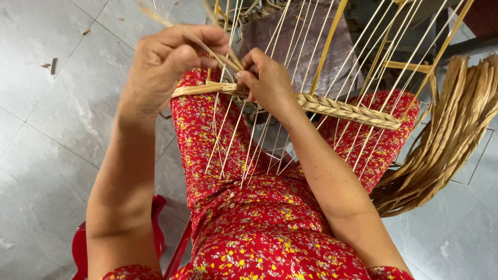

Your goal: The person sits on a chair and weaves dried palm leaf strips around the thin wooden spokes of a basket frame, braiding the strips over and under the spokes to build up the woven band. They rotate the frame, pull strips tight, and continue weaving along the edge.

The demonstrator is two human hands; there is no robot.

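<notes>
A frame of thin pale cane stakes (290, 129) rests across my lap, over red flowered trousers. A braided band of dried straw (342, 110) runs across the stakes. My left hand (166, 65) pinches a loose straw strand (218, 54) above the band's left end. My right hand (267, 83) presses on the band next to it, fingers curled around the weave and the strand's lower part. The two hands almost touch.
A thick bundle of dried straw (446, 140) hangs at the right, beside a wire frame (480, 171). I sit on a red plastic stool (80, 249). Grey marble floor tiles (46, 129) spread to the left, with small straw scraps (49, 65). A dark board (306, 41) lies ahead.
</notes>
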